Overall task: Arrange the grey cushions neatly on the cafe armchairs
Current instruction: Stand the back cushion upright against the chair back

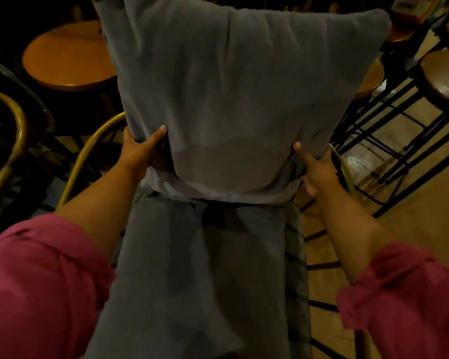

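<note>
A large grey back cushion point(231, 94) stands upright in the middle of the view, over the back of an armchair with a brass-coloured curved frame point(88, 149). My left hand point(140, 149) grips its lower left corner, thumb on the front. At the lower right corner my right hand point(316, 167) holds it the same way. Below it a grey seat cushion point(192, 275) lies flat on the armchair seat, its far edge tucked under the upright cushion. Both my sleeves are pink.
A round wooden table point(68, 58) stands at the left. Another brass armchair frame point(11, 141) curves at the far left. Wooden stools point(446, 73) on black metal legs point(389, 141) crowd the right side. Wooden floor point(425, 224) shows at the lower right.
</note>
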